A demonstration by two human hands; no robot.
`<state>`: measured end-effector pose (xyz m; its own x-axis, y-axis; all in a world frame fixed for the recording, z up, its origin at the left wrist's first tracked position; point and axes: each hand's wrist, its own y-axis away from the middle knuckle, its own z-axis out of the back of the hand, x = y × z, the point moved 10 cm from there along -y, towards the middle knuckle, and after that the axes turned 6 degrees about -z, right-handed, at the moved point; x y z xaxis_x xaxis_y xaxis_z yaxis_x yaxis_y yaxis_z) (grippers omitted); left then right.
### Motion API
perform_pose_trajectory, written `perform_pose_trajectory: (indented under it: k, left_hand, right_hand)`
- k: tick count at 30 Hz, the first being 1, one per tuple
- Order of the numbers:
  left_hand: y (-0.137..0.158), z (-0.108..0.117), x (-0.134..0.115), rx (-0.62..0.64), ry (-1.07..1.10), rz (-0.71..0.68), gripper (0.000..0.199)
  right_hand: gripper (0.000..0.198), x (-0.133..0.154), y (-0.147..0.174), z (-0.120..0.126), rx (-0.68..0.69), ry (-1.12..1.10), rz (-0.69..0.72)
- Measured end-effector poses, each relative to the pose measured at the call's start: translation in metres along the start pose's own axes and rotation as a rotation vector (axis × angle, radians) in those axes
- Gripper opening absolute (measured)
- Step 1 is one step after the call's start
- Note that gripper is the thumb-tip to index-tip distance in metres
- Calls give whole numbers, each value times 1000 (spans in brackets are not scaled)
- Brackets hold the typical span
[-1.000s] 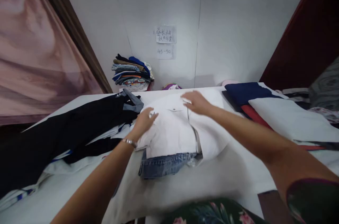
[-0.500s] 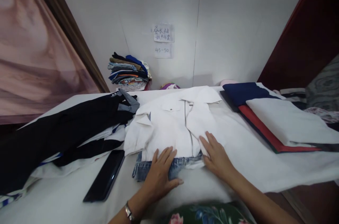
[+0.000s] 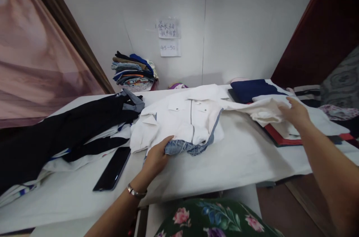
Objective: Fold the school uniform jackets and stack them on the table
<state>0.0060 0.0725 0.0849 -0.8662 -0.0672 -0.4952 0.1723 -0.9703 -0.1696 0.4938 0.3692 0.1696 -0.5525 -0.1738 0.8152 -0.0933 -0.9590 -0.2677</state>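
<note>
A white zip jacket [image 3: 179, 117] with chest pockets lies front up on the table, its denim-blue hem [image 3: 182, 148] turned up along the near edge. My left hand [image 3: 157, 156] is closed on that hem, thumb lying over the cloth. Stretched out to the right, the jacket's sleeve [image 3: 252, 108] is gripped near its cuff by my right hand [image 3: 294, 113], above the folded clothes. On the left the other sleeve [image 3: 146, 132] lies bent against the body of the jacket.
A black phone [image 3: 112, 169] lies on the white-covered table [image 3: 196, 181]. Black and white garments [image 3: 64, 128] are heaped at left. Folded clothes [image 3: 249, 90] lie at right, and a folded stack [image 3: 134, 72] stands by the wall. Two paper notes [image 3: 169, 37] hang there.
My right hand has drawn the right sleeve out from across the jacket toward the right. My left hand has gone from lying flat to gripping the hem. The view has shifted slightly.
</note>
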Motion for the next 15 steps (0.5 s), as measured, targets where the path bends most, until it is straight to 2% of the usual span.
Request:
perform_pose_trajectory:
  k: [2,3,4,5,7,9,10,13,15]
  left_hand:
    - [0,2,2,-13,1,6,59]
    - [0,1,4,-14,-6,9,61]
    - [-1,0,6,-14,-11,12,62]
    - [-2,0,7,-16,-13,10,63]
    - [-5,3,6,-37,-11,-8,63]
    - [-10,9,2,-78,-7,-44,62]
    - [-13,14,-2,-102,-6,-67,62]
    - [-19,26,-14,-164,-10,-139,59]
    - [-23,34,-19,-204,-18,-171,57]
  right_hand:
    - [48,7,15,17,-174,156,119]
    - [45,13,33,11,-209,200,186]
    - [44,23,56,-8,-162,223,289]
    - [40,27,80,-33,-74,188,325]
    - [39,42,134,-97,226,110,397]
    - [49,73,192,-148,406,116,620]
    - [56,87,214,-167,454,146,711]
    - [65,120,240,-205,509,232,831]
    - [54,132,238,-219,551,262,856]
